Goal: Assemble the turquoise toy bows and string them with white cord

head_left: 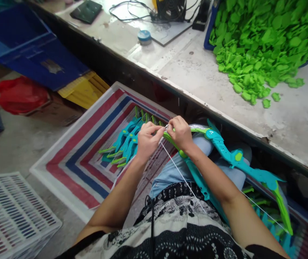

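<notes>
A teal and green toy bow [247, 171] lies across my lap, one green tip under my hands and the other hanging low on the right. From the near tip a thin white string [182, 176] runs slack-free toward my waist and passes behind my right forearm. My left hand [150, 139] pinches the string between thumb and fingertips. Close beside it, my right hand [180, 133] is closed too, pinching the string's end at the tip. The fingers partly cover the tip, so any knot is hidden.
A basket [75, 196] lined with striped sheeting holds several similar bows [128, 138]. Green plastic parts [267, 43] spill from a blue crate onto the workbench [175, 54]. A round blue-lidded tin [144, 37] and a fan [171, 9] stand there. A white slatted crate [16, 212] sits lower left.
</notes>
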`<state>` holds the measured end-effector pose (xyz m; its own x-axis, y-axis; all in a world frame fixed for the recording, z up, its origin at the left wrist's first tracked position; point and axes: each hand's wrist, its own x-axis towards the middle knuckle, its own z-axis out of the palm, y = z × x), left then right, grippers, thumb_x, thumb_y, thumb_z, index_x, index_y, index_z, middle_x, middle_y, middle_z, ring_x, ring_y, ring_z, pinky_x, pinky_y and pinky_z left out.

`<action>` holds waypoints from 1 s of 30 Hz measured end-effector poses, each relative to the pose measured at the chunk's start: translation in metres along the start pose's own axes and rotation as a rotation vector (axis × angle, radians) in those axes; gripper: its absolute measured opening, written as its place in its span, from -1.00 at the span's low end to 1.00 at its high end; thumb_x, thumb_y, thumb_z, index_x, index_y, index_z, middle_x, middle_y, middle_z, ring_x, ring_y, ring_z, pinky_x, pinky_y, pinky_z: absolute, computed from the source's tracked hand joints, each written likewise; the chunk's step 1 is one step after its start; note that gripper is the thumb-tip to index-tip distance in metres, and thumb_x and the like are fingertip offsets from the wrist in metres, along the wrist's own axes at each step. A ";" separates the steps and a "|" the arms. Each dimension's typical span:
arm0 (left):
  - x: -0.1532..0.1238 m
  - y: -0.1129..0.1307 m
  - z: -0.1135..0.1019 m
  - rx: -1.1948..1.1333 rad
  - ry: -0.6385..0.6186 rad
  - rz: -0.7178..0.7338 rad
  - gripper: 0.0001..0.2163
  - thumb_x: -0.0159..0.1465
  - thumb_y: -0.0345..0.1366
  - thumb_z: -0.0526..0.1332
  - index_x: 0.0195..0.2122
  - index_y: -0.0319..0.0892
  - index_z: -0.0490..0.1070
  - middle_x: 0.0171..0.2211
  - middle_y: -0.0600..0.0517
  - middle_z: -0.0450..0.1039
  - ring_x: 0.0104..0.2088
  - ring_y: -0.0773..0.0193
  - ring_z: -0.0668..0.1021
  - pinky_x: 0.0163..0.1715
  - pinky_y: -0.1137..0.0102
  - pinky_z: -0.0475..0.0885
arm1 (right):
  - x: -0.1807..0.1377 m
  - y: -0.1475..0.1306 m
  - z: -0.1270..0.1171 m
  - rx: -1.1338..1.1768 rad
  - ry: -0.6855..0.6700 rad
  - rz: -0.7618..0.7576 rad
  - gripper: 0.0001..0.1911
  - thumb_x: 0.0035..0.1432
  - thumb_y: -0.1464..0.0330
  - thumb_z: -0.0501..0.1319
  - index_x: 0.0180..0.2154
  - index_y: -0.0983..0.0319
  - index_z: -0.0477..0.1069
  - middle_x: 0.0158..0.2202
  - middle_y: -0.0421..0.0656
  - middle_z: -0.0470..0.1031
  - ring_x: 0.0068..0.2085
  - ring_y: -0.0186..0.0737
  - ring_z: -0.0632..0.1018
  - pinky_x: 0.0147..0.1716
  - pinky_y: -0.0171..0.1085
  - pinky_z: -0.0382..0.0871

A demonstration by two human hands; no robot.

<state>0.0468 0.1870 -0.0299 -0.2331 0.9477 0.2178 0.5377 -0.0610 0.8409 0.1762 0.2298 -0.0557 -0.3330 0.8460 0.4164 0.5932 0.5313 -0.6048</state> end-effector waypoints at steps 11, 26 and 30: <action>-0.096 -0.024 -0.008 0.062 -0.169 0.316 -0.82 0.27 -0.39 0.18 -0.14 -0.08 0.50 -0.25 -0.01 0.53 -0.22 0.22 0.56 -0.19 0.33 0.50 | -0.130 0.076 -0.122 -0.531 0.006 0.186 -0.61 0.24 0.16 0.16 -0.05 0.31 0.41 -0.11 0.11 0.44 -0.09 0.06 0.39 -0.14 -0.05 0.29; -0.081 0.021 0.074 0.517 -1.102 0.816 -0.60 0.21 -0.27 0.20 0.08 -0.21 0.37 -0.16 -0.16 0.47 -0.17 0.00 0.54 -0.17 0.16 0.43 | -0.120 0.129 -0.189 0.092 -0.740 0.506 -0.54 0.06 0.22 0.25 0.01 0.24 0.47 -0.15 -0.13 0.57 -0.17 -0.12 0.53 -0.17 -0.26 0.38; -0.070 0.029 0.074 0.602 -1.191 0.519 -0.50 0.21 -0.26 0.17 0.21 -0.18 0.29 -0.02 -0.15 0.46 -0.14 -0.02 0.58 -0.18 0.19 0.46 | -0.085 0.138 -0.173 0.412 -1.067 0.552 -0.44 -0.11 0.08 0.37 -0.11 0.28 0.54 -0.25 -0.16 0.60 -0.28 -0.22 0.52 -0.31 -0.34 0.36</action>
<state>0.1387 0.1421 -0.0579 0.7371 0.5714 -0.3608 0.6758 -0.6217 0.3960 0.4130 0.2227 -0.0572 -0.6517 0.4729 -0.5930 0.6339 -0.0897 -0.7682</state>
